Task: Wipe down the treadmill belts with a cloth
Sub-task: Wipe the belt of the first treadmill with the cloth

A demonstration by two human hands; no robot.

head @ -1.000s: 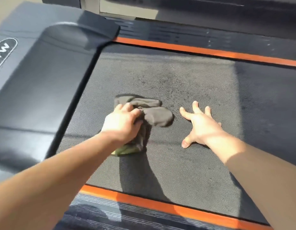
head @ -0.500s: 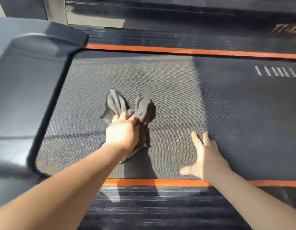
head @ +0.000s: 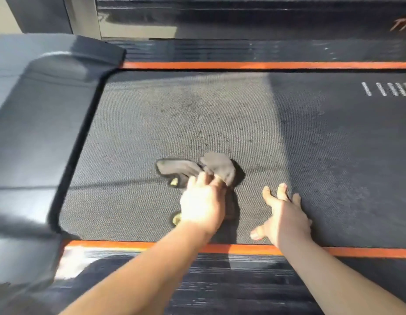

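You're mid-wipe: left hand [head: 202, 205] bunches the cloth [head: 218, 167] at centre frame, right hand [head: 286, 219] flat, fingers spread on the belt [head: 129, 137]. Next, push toward those upper-centre specks [head: 197, 119].

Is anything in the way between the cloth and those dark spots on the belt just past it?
Nothing visible is. The left hand grips the cloth, and only bare belt lies between it and the dark spots beyond. The right hand rests flat on the belt off to the right, beside that path.
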